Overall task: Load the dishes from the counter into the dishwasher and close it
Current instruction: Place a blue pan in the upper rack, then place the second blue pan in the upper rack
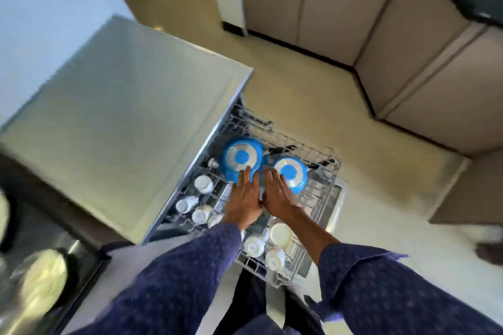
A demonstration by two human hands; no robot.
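The dishwasher's wire rack [321, 160] is pulled out below me. Two blue pans lie upside down in it side by side: the left pan [241, 155] and the right pan [290, 171]. My left hand [245, 196] lies flat with straight fingers touching the near edge of the left pan. My right hand [277, 193] lies flat beside it, fingers on the near edge of the right pan. Several white cups [203, 183] sit in the rack's left rows, and more cups and a cream bowl [280, 234] sit at its near end.
The steel counter top [117, 122] spreads to the left, above the dishwasher opening. A sink with a pale object [40, 280] lies at the bottom left. Beige floor [340, 106] and cabinet doors [408, 35] fill the right and far side.
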